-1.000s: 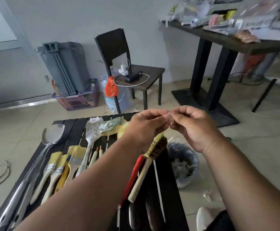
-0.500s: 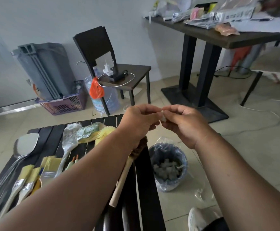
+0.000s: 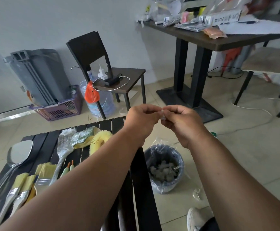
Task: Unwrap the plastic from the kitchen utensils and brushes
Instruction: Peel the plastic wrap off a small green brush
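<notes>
your two hands meet in mid-air past the far right corner of the black slatted surface (image 3: 117, 124), above the floor. between them sits a small scrap of clear plastic (image 3: 163, 114), pinched by the fingertips of both: your left hand (image 3: 141, 121) holds it from the left with fingers curled in and knuckles up, your right hand (image 3: 183, 124) grips it from the right, fingers curled the same way. the scrap is too small to tell its shape. both forearms reach forward from the near edge and angle toward each other, the left one crossing over the surface.

below your hands, on the floor just right of the surface, stands a bin (image 3: 165, 167) lined with a clear bag, with crumpled bits inside. on the surface to the left lie the other utensils: a metal spatula (image 3: 20, 153) at the far left, flat paint brushes (image 3: 23, 185) near you, a spoon in plastic wrap (image 3: 64, 147), a wrapped sponge (image 3: 82, 138) and a round yellow brush (image 3: 100, 139) at the far end.
</notes>
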